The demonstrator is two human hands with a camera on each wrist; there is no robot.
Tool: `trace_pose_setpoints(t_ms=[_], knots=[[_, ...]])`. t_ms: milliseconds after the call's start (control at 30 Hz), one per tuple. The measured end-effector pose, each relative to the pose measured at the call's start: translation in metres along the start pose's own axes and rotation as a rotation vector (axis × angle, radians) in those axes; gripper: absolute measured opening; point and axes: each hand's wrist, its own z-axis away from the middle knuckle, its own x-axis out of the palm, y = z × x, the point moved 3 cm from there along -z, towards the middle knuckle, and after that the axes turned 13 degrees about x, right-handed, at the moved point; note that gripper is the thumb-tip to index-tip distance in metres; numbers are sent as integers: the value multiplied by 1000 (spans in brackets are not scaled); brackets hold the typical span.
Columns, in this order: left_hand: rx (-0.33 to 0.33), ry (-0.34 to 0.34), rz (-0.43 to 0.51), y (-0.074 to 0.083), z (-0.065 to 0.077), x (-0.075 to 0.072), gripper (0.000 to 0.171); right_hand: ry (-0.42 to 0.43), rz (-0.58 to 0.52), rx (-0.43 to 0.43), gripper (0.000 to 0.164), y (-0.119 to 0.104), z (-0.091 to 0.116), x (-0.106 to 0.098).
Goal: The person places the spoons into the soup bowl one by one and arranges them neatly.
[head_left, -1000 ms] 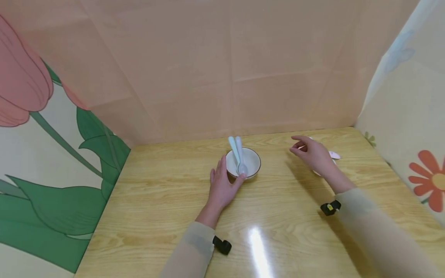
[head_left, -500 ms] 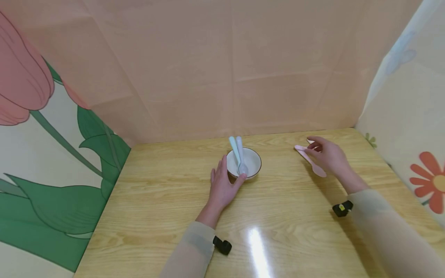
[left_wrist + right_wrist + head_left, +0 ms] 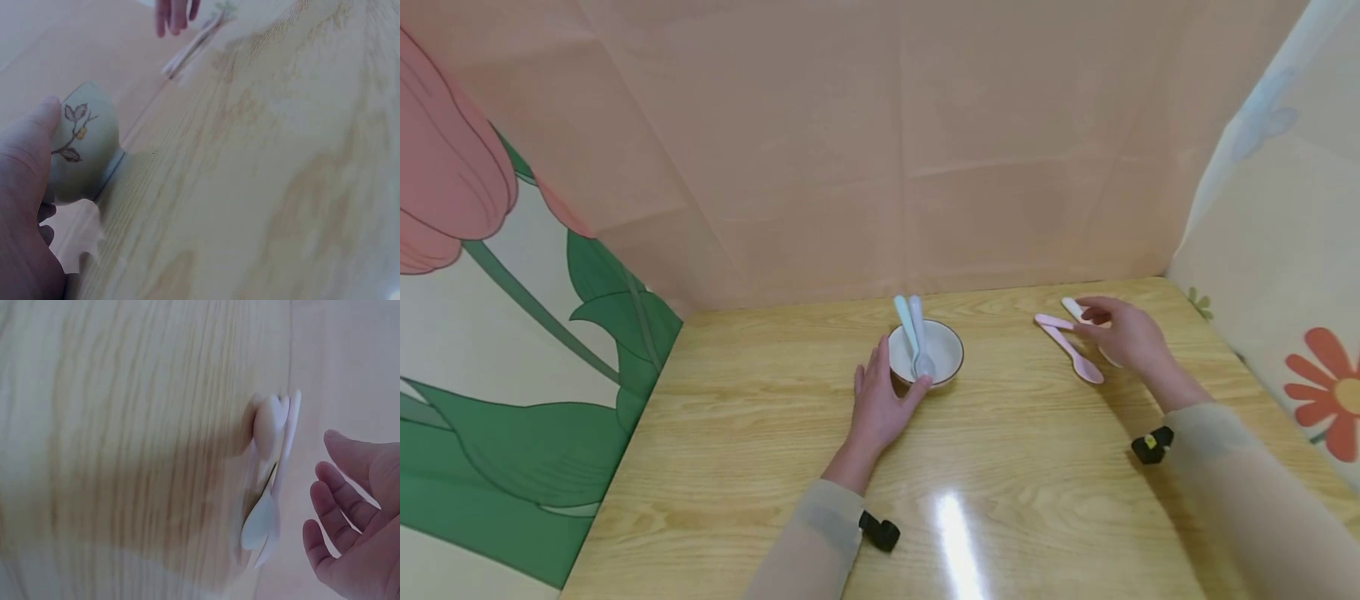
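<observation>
My left hand (image 3: 880,404) grips the side of a small white bowl (image 3: 947,350) with a dark rim, thumb toward the front and fingers on the left. In the left wrist view a leaf-and-branch pattern shows on the bowl's outside (image 3: 87,140). A mint spoon (image 3: 907,325) and a pale lilac spoon (image 3: 919,333) lean in it, handles over the far rim. My right hand (image 3: 1123,333) hovers over several spoons on the right, fingers loosely bent around nothing. Among them are a pink spoon (image 3: 1078,360) and a white spoon (image 3: 259,524). The hand partly hides the others in the head view.
The wooden table (image 3: 760,467) ends at a peach cloth backdrop (image 3: 820,167). Flower-printed sheets stand at both sides, with an orange flower (image 3: 1337,392) on the right. A light glare (image 3: 958,542) lies on the front of the table.
The right hand has moved right, away from the bowl's side, uncovering the pink spoon and then the white handle. The left hand and bowl stay in place.
</observation>
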Motion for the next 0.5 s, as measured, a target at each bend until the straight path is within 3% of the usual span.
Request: trace_pose_setpoints(t_ms=[500], knots=[[4,3,3,0,1,0,106,-25,-24,-25,50,21,-9,4]])
